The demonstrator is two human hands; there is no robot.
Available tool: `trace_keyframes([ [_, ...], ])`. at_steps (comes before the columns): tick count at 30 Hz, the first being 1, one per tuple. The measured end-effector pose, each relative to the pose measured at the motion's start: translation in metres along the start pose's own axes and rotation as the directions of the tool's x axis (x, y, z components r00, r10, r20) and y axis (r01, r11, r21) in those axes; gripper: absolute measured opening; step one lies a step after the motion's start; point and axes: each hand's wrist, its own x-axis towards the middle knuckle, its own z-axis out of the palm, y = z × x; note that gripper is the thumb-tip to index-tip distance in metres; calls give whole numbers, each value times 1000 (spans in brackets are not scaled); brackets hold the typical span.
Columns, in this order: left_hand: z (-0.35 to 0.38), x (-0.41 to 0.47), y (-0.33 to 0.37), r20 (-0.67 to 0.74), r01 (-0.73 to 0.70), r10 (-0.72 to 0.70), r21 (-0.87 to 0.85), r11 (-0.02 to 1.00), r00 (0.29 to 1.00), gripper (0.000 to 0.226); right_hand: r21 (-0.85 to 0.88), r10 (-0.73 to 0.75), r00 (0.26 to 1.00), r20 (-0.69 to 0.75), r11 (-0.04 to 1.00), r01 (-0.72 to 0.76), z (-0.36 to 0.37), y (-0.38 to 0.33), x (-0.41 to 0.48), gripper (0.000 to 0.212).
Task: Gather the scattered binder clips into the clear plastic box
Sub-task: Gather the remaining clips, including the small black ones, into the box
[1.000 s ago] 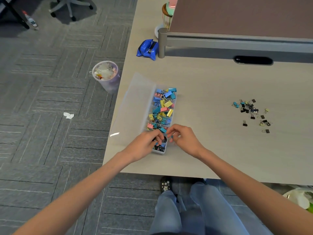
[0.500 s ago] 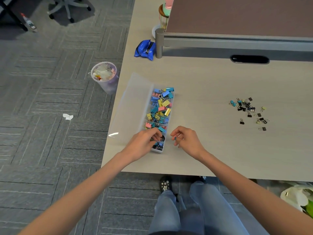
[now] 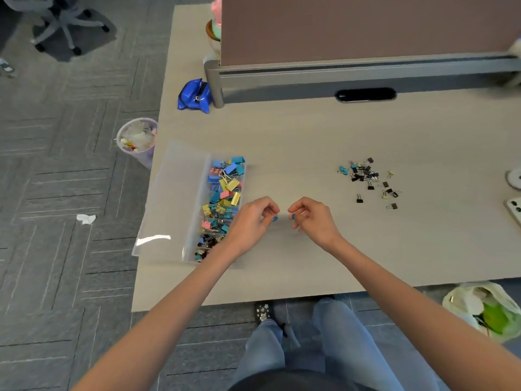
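Observation:
The clear plastic box (image 3: 195, 221) lies on the desk's left side, holding several coloured binder clips (image 3: 225, 187), with its lid (image 3: 169, 198) folded open to the left. Several small black, blue and yellow clips (image 3: 366, 177) lie scattered on the desk to the right. My left hand (image 3: 249, 222) hovers just right of the box with curled fingers pinching a small blue clip (image 3: 275, 219). My right hand (image 3: 314, 220) faces it a short gap away and pinches another small blue clip (image 3: 293, 216).
A blue pouch (image 3: 194, 94) lies by the post of the desk partition (image 3: 338, 71). A phone (image 3: 514, 211) and a white round object (image 3: 515, 179) sit at the right edge. On the floor stand a waste bin (image 3: 138, 136) and a plastic bag (image 3: 485, 311).
Both hands have left the near end of the box and moved right over the desk, and they have drawn a little apart. The scattered clips have not moved.

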Motion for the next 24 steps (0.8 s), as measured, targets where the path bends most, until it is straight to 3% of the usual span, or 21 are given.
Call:
trace_keyframes([
  [13, 117, 124, 70, 67, 114, -115, 9, 993, 991, 17, 16, 156, 983, -93, 988, -155, -151, 94, 66, 26],
  [16, 141, 143, 74, -30, 41, -38, 93, 995, 999, 21, -84, 63, 986, -153, 994, -76, -177, 117, 78, 25],
  [19, 163, 152, 73, -57, -23, 41, 277, 960, 998, 56, -278, -85, 984, -157, 960, 38, -201, 141, 80, 23],
  [24, 187, 159, 66, 226, -95, -14, 466, 880, 974, 111, -586, -224, 974, 29, 786, 198, -234, 179, 76, 102],
])
